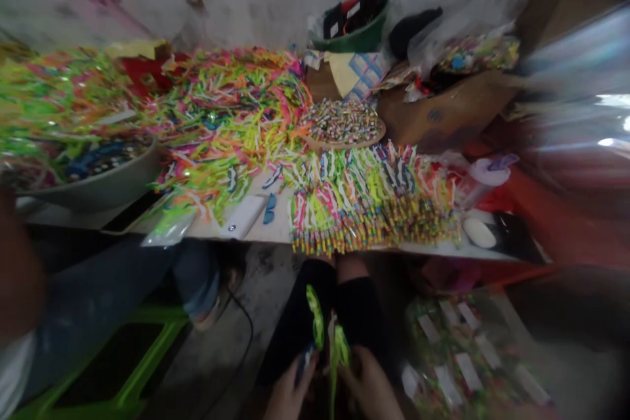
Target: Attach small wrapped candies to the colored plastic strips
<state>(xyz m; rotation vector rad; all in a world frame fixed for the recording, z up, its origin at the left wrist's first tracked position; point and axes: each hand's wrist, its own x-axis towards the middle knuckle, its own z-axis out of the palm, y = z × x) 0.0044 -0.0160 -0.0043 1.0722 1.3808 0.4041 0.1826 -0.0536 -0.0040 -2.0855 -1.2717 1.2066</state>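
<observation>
Low in the view, above my lap, my left hand is closed, its fingertips pinching a looped yellow-green ribbon with a small dark blue part near the fingers. Just across from it, my right hand is closed on a second yellow-green ribbon; a pale strip stands up beside that one. The two hands are a short way apart, and blur hides the exact grip. On the table in front, rows of colored ribbons lie side by side, their yellow beaded-looking ends toward me.
A loose heap of neon ribbons covers the table's left and back. Behind the rows stands a round tray of small pieces. A white phone-like slab, a lidded cup and a grey basin are nearby. Another person's leg is at left.
</observation>
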